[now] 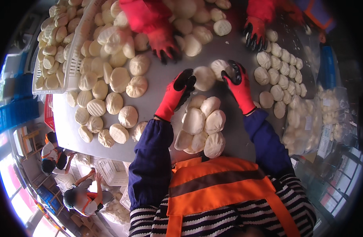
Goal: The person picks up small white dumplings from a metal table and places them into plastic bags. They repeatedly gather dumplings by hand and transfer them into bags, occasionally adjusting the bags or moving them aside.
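My right hand (238, 84), in a red glove with black-coated fingers, has its thumb and fingers on a pleated white steamed bun (219, 68). To its left is a smooth, round bun (204, 78), close against the pleated one. My left hand (180, 89), gloved the same way, is at the smooth bun's left edge; its fingers are curled, and whether they grip the bun is unclear. Between my forearms, near my orange apron (217, 183), several buns (203, 124) lie in a close pile on the metal table (237, 139).
Across the table are another person's red-gloved hands (163, 44) (255, 35). Loose buns (119, 80) cover the left side, beside a white plastic crate (70, 68) of buns. Rows of buns (280, 71) and clear bags of buns (303, 127) lie right. Two people (83, 198) work at lower left.
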